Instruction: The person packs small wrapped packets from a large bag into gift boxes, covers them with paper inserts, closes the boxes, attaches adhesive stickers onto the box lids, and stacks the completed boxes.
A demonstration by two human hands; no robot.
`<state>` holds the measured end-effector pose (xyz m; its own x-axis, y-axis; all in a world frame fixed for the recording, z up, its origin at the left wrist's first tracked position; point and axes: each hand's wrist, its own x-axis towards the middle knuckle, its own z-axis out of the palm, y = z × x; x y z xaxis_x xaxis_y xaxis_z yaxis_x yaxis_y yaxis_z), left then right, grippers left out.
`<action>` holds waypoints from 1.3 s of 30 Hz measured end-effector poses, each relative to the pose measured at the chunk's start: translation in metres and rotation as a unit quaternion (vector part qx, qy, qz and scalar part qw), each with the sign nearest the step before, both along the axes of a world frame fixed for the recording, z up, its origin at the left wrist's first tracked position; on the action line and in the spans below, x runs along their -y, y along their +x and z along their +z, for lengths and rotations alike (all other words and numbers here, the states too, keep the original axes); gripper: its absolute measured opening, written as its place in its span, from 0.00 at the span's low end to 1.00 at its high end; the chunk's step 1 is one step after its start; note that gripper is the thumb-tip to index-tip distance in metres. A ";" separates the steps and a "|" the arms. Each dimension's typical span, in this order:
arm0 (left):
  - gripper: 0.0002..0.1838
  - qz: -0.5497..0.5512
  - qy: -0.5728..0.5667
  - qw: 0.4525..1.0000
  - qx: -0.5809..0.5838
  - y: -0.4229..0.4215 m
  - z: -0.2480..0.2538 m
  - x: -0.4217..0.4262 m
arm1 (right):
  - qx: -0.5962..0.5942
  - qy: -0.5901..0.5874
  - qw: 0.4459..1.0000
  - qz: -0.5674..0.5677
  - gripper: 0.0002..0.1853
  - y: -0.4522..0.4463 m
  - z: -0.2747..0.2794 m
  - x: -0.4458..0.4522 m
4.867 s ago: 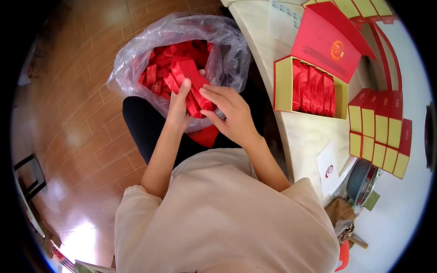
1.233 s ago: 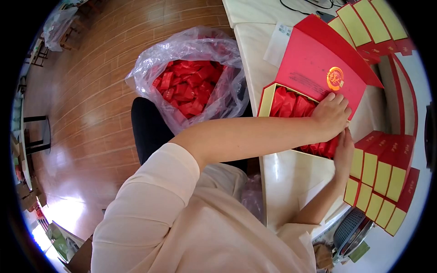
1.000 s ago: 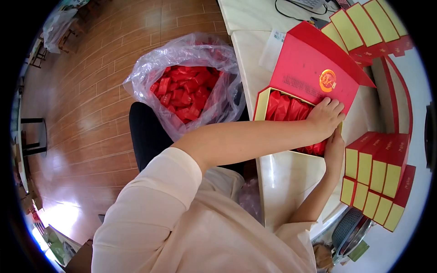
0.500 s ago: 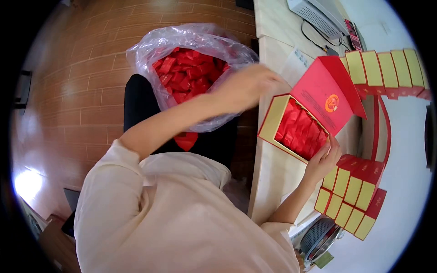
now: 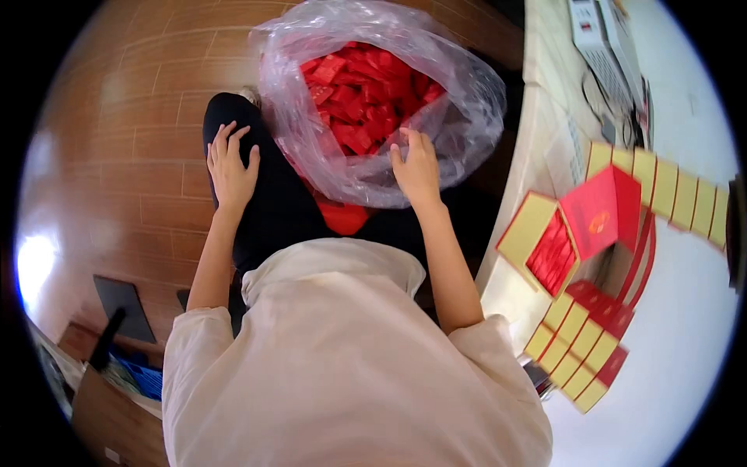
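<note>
My left hand [image 5: 232, 173] rests spread on my dark-trousered thigh, holding nothing. Over the near rim of a clear plastic bag [image 5: 288, 93] is my right hand [image 5: 418, 167], fingers apart and nothing between them. Many small red packets [image 5: 366, 97] fill the middle of the bag. On the table to the right, an open red and yellow box [image 5: 529, 233] holds a row of red packets [image 5: 552, 257], its lid [image 5: 595, 210] folded back. Neither hand touches the box.
Stacked red and yellow boxes [image 5: 572, 346] stand on the table [image 5: 537, 132] beside the open box, with another row of boxes [image 5: 677, 187] farther back. A white device [image 5: 607, 58] with cables lies at the far end. Dark flat object [image 5: 124, 307] at lower left.
Both hands have left the open box: the right is now at the bag, the left on my thigh. The view has turned, so the box appears farther right and lower.
</note>
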<state>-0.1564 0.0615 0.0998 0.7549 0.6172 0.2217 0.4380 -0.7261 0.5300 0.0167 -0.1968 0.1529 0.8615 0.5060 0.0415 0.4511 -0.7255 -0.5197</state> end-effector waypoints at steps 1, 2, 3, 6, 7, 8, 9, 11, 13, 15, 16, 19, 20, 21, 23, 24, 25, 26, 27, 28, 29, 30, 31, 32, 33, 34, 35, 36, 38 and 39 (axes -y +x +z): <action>0.16 0.023 0.002 1.000 -0.010 0.000 0.002 -0.005 | -0.038 -0.026 0.999 -0.018 0.20 0.012 -0.031 -0.005; 0.16 0.043 -0.001 0.999 -0.019 -0.003 0.001 -0.011 | -0.045 -0.031 0.998 0.002 0.20 0.027 -0.066 -0.006; 0.16 0.045 -0.003 0.999 -0.028 -0.005 0.000 -0.016 | -0.083 -0.046 0.995 -0.021 0.25 0.044 -0.102 -0.003; 0.15 0.065 0.002 0.996 -0.064 -0.011 0.000 -0.026 | -0.131 -0.088 0.985 -0.065 0.36 0.077 -0.175 0.000; 0.14 0.073 0.009 0.994 -0.077 -0.012 0.000 -0.028 | -0.129 -0.111 0.981 -0.093 0.42 0.084 -0.184 -0.003; 0.13 0.088 0.017 0.991 -0.095 -0.013 0.002 -0.030 | -0.183 -0.148 0.966 -0.104 0.51 0.092 -0.193 -0.006; 0.13 0.091 0.015 0.990 -0.106 -0.014 0.002 -0.031 | -0.193 -0.152 0.964 -0.100 0.51 0.096 -0.201 -0.007; 0.13 0.121 0.016 0.983 -0.139 -0.017 -0.001 -0.036 | -0.189 -0.258 0.944 -0.074 0.58 0.107 -0.218 -0.014; 0.12 0.123 0.009 0.980 -0.159 -0.020 -0.003 -0.040 | -0.183 -0.279 0.940 -0.070 0.58 0.117 -0.237 -0.015; 0.11 0.128 -0.011 0.981 -0.148 -0.020 -0.002 -0.044 | -0.176 -0.301 0.935 -0.068 0.58 0.125 -0.256 -0.010; 0.10 0.129 -0.020 0.981 -0.145 -0.016 -0.003 -0.046 | -0.233 -0.279 0.927 -0.097 0.59 0.132 -0.256 -0.015; 0.09 0.093 -0.023 0.984 -0.152 0.009 0.000 -0.050 | -0.312 -0.281 0.896 -0.143 0.57 0.145 -0.261 -0.028; 0.08 0.073 -0.010 0.986 -0.150 0.018 -0.001 -0.052 | -0.325 -0.297 0.887 -0.142 0.56 0.146 -0.259 -0.032; 0.08 0.057 -0.014 0.988 -0.140 0.028 0.000 -0.052 | -0.336 -0.310 0.878 -0.142 0.55 0.147 -0.255 -0.036; 0.07 0.024 -0.030 0.991 -0.128 0.041 -0.001 -0.055 | -0.340 -0.320 0.877 -0.110 0.54 0.141 -0.257 -0.032; 0.07 0.017 -0.032 0.991 -0.127 0.047 -0.002 -0.056 | -0.342 -0.334 0.876 -0.066 0.53 0.136 -0.256 -0.028; 0.07 -0.003 -0.038 0.992 -0.122 0.053 -0.001 -0.055 | -0.342 -0.335 0.875 -0.072 0.53 0.131 -0.252 -0.027; 0.07 -0.024 -0.044 0.992 -0.117 0.059 -0.002 -0.054 | -0.357 -0.318 0.877 -0.053 0.53 0.125 -0.248 -0.025; 0.07 -0.031 -0.047 0.992 -0.112 0.062 -0.004 -0.053 | -0.372 -0.301 0.877 -0.034 0.53 0.119 -0.245 -0.023; 0.06 -0.044 -0.055 0.992 -0.109 0.066 -0.005 -0.051 | -0.370 -0.301 0.878 -0.042 0.53 0.116 -0.242 -0.022; 0.06 -0.057 -0.061 0.991 -0.106 0.070 -0.007 -0.050 | -0.376 -0.282 0.880 -0.061 0.50 0.113 -0.241 -0.021; 0.05 -0.065 -0.065 0.991 -0.101 0.073 -0.008 -0.048 | -0.382 -0.263 0.883 -0.078 0.47 0.111 -0.240 -0.021; 0.05 -0.070 -0.066 0.991 -0.097 0.075 -0.009 -0.045 | -0.388 -0.244 0.884 -0.094 0.44 0.105 -0.238 -0.020; 0.06 -0.079 -0.068 0.990 -0.094 0.076 -0.010 -0.043 | -0.353 -0.243 0.897 -0.104 0.36 0.099 -0.237 -0.020; 0.06 -0.087 -0.070 0.990 -0.091 0.078 -0.011 -0.041 | -0.350 -0.242 0.899 -0.108 0.36 0.093 -0.234 -0.018; 0.06 -0.088 -0.070 0.990 -0.087 0.080 -0.012 -0.038 | -0.318 -0.197 0.918 -0.135 0.32 0.087 -0.229 -0.016; 0.06 -0.092 -0.070 0.990 -0.081 0.081 -0.012 -0.035 | -0.285 -0.151 0.933 -0.161 0.29 0.081 -0.223 -0.014; 0.05 -0.099 -0.082 0.988 -0.080 0.083 -0.013 -0.033 | -0.280 -0.149 0.934 -0.166 0.29 0.075 -0.218 -0.011; 0.05 -0.119 -0.087 0.986 -0.075 0.086 -0.015 -0.029 | -0.214 -0.078 0.944 -0.237 0.22 0.064 -0.200 -0.013; 0.05 -0.126 -0.086 0.986 -0.068 0.089 -0.015 -0.026 | -0.207 -0.075 0.945 -0.243 0.22 0.059 -0.193 -0.013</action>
